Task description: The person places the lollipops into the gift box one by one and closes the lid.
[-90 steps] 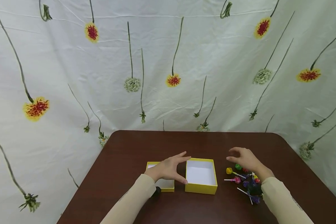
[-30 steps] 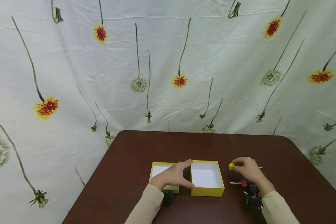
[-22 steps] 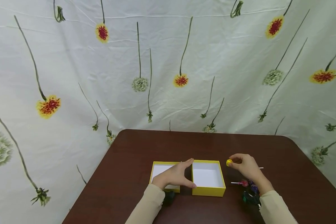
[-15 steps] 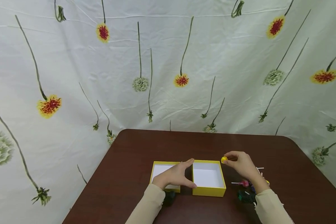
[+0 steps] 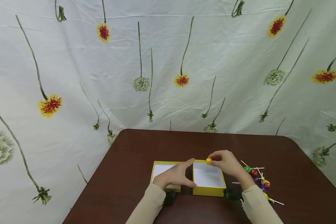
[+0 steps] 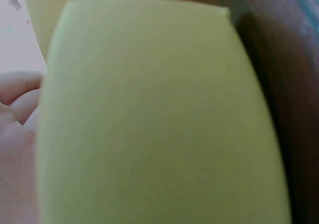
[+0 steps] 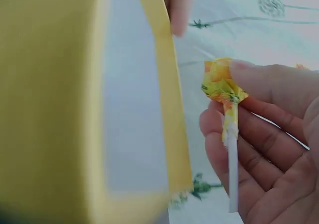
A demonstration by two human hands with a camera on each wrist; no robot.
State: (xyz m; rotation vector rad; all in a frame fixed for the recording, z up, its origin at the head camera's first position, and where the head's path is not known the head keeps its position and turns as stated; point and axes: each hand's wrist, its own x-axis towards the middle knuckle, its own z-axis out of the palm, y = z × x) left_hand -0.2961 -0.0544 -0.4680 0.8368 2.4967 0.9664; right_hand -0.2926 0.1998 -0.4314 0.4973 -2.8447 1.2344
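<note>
Nearest are two cream-coloured sleeves (image 5: 148, 202), with two small black devices (image 5: 170, 198), one beneath each wrist. Beyond them, two square yellow cardboard containers with white interiors sit side by side: a shallow yellow tray (image 5: 160, 169) on the left, partly covered by the left hand (image 5: 173, 175), and a deeper yellow box (image 5: 208, 191) on the right. The left hand's thumb and fingers are spread wide, the thumb at the box's near left corner and the index finger at its far left corner. Over the far part of the box, the right hand (image 5: 226, 163) pinches one yellow-wrapped round lollipop (image 5: 209, 161) by its head, between thumb and fingers; the right-wrist view shows its white stick pointing back along the palm. The lollipop is above the rim rather than resting on the white bottom. To the right lies a loose cluster of wrapped lollipops (image 5: 253, 172) with white sticks; at least five heads show, in green, red, purple, red-and-yellow and yellow, but the right forearm hides some, so an exact count cannot be told. All stand on one dark reddish-brown table (image 5: 162, 143), and behind it hangs pale cloth (image 5: 114, 62) printed with long-stemmed flowers.
</note>
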